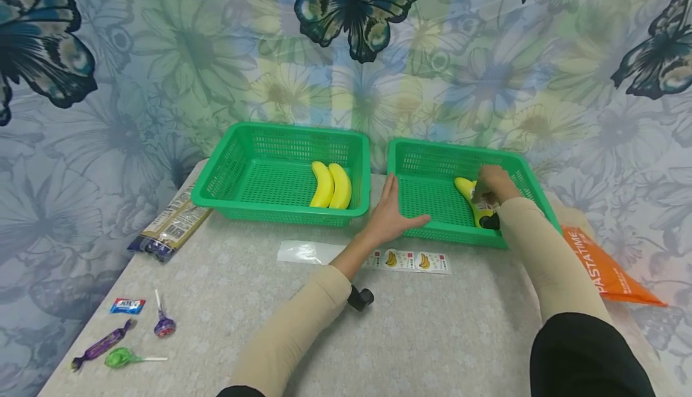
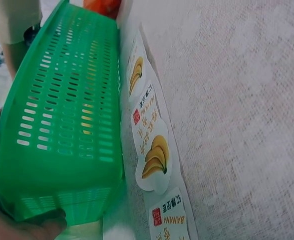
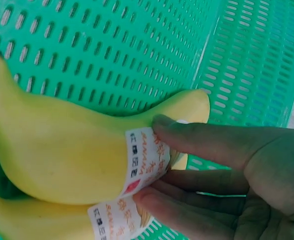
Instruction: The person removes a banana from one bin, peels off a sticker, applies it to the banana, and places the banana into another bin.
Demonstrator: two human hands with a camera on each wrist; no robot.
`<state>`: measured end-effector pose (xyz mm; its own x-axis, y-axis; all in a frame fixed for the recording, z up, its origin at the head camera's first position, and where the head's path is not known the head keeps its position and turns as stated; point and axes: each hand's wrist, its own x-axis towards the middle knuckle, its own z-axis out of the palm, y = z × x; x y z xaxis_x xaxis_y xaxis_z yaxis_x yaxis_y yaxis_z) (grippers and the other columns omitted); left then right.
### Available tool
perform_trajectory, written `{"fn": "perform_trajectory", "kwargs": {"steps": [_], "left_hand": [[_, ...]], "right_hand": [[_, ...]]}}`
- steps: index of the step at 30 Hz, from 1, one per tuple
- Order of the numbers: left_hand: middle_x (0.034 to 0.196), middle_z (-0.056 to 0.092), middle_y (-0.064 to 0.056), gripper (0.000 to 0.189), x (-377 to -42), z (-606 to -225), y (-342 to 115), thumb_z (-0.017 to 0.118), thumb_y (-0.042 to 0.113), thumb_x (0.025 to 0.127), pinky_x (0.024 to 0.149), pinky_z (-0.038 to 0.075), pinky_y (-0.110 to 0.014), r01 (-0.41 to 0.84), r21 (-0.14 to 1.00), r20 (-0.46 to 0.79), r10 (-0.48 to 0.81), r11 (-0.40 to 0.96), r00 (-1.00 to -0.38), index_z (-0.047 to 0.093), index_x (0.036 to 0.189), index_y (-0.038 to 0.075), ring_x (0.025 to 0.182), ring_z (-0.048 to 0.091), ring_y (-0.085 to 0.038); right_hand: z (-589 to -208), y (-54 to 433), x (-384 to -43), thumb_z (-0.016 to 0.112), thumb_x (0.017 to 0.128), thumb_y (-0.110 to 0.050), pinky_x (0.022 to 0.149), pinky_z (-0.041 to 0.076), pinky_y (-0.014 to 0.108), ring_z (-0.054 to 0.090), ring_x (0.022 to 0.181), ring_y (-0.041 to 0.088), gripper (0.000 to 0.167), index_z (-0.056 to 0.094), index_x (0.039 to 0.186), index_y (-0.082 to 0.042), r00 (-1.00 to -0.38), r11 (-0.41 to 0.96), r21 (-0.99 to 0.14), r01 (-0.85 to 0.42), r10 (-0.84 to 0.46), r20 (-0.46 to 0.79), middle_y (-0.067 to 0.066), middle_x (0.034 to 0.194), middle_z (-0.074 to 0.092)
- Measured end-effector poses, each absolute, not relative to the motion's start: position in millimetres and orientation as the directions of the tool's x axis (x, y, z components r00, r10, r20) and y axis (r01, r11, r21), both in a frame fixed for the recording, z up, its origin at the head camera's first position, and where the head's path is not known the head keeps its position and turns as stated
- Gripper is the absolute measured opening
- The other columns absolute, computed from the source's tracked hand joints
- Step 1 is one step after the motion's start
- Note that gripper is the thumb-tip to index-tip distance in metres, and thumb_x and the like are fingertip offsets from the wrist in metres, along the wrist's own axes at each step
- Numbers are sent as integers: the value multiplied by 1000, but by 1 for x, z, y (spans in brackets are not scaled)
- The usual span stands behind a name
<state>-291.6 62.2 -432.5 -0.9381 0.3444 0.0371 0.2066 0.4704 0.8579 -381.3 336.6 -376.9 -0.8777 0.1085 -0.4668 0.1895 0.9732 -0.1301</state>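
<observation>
In the right green basket (image 1: 449,234) my right hand (image 1: 494,184) pinches a yellow banana (image 3: 62,140), thumb on its white banana sticker (image 3: 146,159) and fingers at its lower side. A second banana (image 3: 37,220) with a similar sticker lies against it. My left hand (image 1: 389,217) rests at this basket's near left corner, fingers straight and thumb spread; the left wrist view shows its thumb (image 2: 44,226) by the basket wall. Under the left forearm runs a strip of banana stickers (image 1: 432,262), partly hidden.
Left of it stands another green basket (image 1: 270,212) holding two bananas (image 1: 331,187). A gold-and-blue package (image 1: 173,226) lies beside that. Lollipops (image 1: 164,325) and wrapped candies (image 1: 127,306) lie front left. An orange pasta bag (image 1: 611,271) is at the right edge.
</observation>
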Motion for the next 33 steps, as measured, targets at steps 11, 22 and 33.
{"fn": "perform_trajectory", "kwargs": {"steps": [11, 22, 33], "left_hand": [[165, -17, 6, 117, -281, -433, 71, 70, 58, 81, 108, 43, -50, 171, 856, 15, 308, 488, -951, -9, 157, 16, 149, 25, -30], [165, -14, 5, 117, -294, -435, 68, 70, 60, 80, 110, 42, -50, 187, 843, 44, 281, 504, -959, -3, 157, 11, 144, 33, -35], [166, -3, -12, 111, -274, -418, 69, 69, 53, 85, 120, 25, -52, 212, 835, 67, 288, 508, -955, 2, 156, 1, 151, 10, -38]], "right_hand": [[-342, 343, -376, 71, 88, -26, 60, 52, 31, 53, 52, 14, 32, 59, 71, -2, -896, 975, -176, 133, 43, -442, 4, 59, 53], [-318, 336, -360, 70, 87, -40, 57, 41, 29, 28, 42, 7, 52, 47, 46, -18, -921, 983, -177, 51, -23, -390, -9, 41, 33], [-316, 325, -329, 73, 86, -36, 57, 49, 33, 59, 57, 18, 40, 76, 72, 2, -967, 980, -196, -18, -67, -247, 4, 56, 65]]}}
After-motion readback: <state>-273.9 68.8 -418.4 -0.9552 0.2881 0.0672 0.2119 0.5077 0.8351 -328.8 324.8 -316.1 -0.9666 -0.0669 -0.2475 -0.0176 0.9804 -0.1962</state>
